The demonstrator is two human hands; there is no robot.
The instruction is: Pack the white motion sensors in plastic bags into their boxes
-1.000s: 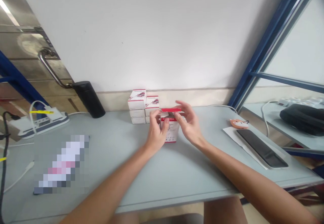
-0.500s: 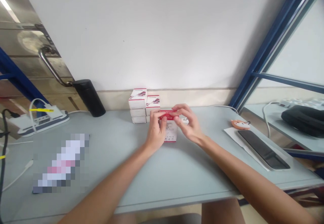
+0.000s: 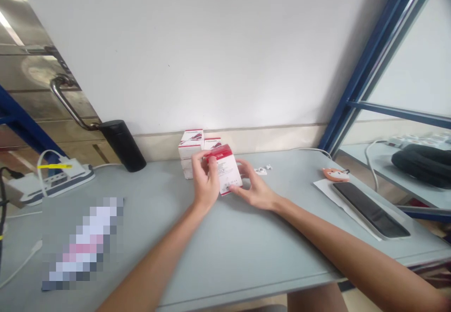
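A small white and red cardboard box (image 3: pixel 228 173) is tilted between my two hands above the desk. My left hand (image 3: pixel 206 175) grips its upper left side, thumb on the face near the red top. At the lower right, my right hand (image 3: pixel 255 187) holds it with the thumb by the bottom edge and fingers behind. Printed text and small symbols cover the face toward me. Behind my left hand stands a stack of similar white boxes (image 3: pixel 190 145) against the wall, partly hidden. Small white pieces (image 3: pixel 261 171) lie beyond my right hand.
A black cylinder (image 3: pixel 123 146) stands at the back left, near a white power strip (image 3: pixel 56 180). On the right, a phone (image 3: pixel 369 208) lies on white paper, with an orange and white object (image 3: pixel 336 175) behind it. A blurred-out item (image 3: pixel 84 246) lies front left.
The box has gone from standing upright on the desk to being tilted in my hands. My right hand has moved from its top down to its lower right side.
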